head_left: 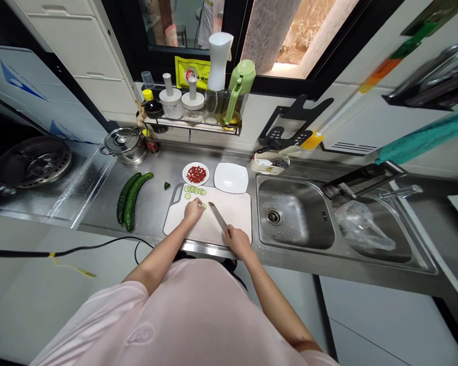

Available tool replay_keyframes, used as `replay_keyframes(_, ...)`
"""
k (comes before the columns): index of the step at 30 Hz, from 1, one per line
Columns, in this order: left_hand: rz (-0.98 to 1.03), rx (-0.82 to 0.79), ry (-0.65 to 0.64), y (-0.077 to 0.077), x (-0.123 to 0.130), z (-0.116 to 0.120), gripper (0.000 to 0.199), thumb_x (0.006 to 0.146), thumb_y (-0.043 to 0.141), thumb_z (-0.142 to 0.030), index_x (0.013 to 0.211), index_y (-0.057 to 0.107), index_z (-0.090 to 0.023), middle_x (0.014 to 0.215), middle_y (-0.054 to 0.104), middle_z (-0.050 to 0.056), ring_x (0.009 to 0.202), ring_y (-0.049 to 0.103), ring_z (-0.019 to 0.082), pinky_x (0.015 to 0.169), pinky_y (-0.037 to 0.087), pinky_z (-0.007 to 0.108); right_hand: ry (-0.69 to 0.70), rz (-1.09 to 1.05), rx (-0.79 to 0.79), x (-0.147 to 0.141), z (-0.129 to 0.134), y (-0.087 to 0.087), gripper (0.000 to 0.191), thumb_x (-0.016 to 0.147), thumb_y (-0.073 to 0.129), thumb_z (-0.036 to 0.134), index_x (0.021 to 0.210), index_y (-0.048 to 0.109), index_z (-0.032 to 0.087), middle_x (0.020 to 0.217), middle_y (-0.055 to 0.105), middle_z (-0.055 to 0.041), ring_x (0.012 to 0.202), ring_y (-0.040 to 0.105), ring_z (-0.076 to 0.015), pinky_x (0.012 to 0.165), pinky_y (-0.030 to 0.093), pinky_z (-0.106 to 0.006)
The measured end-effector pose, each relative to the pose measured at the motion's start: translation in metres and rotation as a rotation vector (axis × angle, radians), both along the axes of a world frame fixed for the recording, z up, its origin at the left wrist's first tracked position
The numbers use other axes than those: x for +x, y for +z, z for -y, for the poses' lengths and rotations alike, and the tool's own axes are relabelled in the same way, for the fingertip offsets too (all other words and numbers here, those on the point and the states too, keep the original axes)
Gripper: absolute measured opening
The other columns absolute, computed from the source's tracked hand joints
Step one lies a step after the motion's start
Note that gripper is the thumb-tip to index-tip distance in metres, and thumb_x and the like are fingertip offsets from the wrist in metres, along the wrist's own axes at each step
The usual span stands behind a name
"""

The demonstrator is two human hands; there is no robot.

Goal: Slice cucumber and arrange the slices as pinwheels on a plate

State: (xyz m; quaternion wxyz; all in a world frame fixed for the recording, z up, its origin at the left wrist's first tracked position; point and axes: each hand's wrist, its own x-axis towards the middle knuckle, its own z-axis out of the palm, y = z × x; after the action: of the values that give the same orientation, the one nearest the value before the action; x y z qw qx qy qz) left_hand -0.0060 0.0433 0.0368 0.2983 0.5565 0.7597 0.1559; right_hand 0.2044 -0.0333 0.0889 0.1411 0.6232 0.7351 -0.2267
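Note:
Over the white cutting board [229,231], my right hand [238,240] is wrapped round the handle of a kitchen knife [218,216], its blade pointing away and to the left. My left hand [193,210] is closed, fingertips pinching a round cucumber slice [203,206] just left of the knife tip. Blade and slice are apart. Along the board's far left edge lies an overlapping row of cucumber slices [194,190], with a single slice [188,196] just below it. Part of the left fingers is hidden from above.
Two whole cucumbers [132,201] and a dark green cucumber end [167,185] lie left of the board. Behind it stand a plate of chopped red pieces [196,174] and a white plate [231,178]. A steel sink [295,223] adjoins on the right; a lidded pot [124,146] stands back left.

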Motion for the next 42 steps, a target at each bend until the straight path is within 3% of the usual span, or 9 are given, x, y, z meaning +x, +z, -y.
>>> replay_keyframes(5, -0.013, 0.033, -0.016, -0.004, -0.008, 0.004, 0.016, 0.077, 0.059, -0.030, 0.091, 0.059, -0.023, 0.077, 0.064, 0.001, 0.075, 0.058, 0.016, 0.065, 0.038, 0.024, 0.059, 0.005, 0.015, -0.006, 0.003, 0.004, 0.028, 0.095, 0.031, 0.033, 0.106, 0.053, 0.019, 0.091, 0.066, -0.0092, 0.084, 0.062, -0.0207, 0.069, 0.036, -0.027)
replay_keyframes(12, -0.007, 0.013, -0.002, -0.007, -0.017, -0.007, 0.013, 0.075, 0.060, -0.030, 0.086, 0.060, -0.023, 0.075, 0.063, -0.001, 0.074, 0.058, 0.015, 0.066, 0.038, 0.023, 0.088, 0.032, 0.016, -0.006, 0.003, 0.004, 0.030, 0.095, 0.030, 0.034, 0.106, 0.053, 0.018, 0.090, 0.066, -0.0099, 0.085, 0.062, -0.0215, 0.070, 0.037, -0.028)
replay_keyframes(28, -0.019, -0.053, 0.042, -0.005, -0.015, -0.011, 0.011, 0.075, 0.060, -0.031, 0.083, 0.061, -0.024, 0.077, 0.065, -0.001, 0.077, 0.059, 0.014, 0.068, 0.038, 0.023, 0.127, 0.056, -0.062, -0.010, -0.005, 0.013, 0.025, 0.094, 0.032, 0.027, 0.109, 0.051, 0.018, 0.096, 0.065, -0.0121, 0.090, 0.062, -0.0217, 0.074, 0.039, -0.030)
replay_keyframes(34, -0.011, -0.044, 0.035, -0.005, -0.016, -0.011, 0.009, 0.075, 0.059, -0.029, 0.082, 0.061, -0.024, 0.077, 0.064, -0.001, 0.076, 0.059, 0.015, 0.067, 0.038, 0.023, 0.165, 0.050, -0.063, -0.011, -0.007, 0.009, 0.023, 0.089, 0.036, 0.016, 0.108, 0.050, 0.017, 0.093, 0.065, -0.0112, 0.088, 0.062, -0.0216, 0.071, 0.039, -0.029)
replay_keyframes(42, -0.016, -0.053, 0.025, -0.005, -0.016, -0.012, 0.009, 0.075, 0.059, -0.029, 0.082, 0.061, -0.024, 0.079, 0.065, -0.001, 0.076, 0.059, 0.014, 0.067, 0.038, 0.023, 0.152, 0.041, -0.102, -0.014, -0.006, 0.009, 0.024, 0.089, 0.039, 0.017, 0.110, 0.049, 0.017, 0.097, 0.065, -0.0124, 0.091, 0.061, -0.0224, 0.072, 0.039, -0.029)
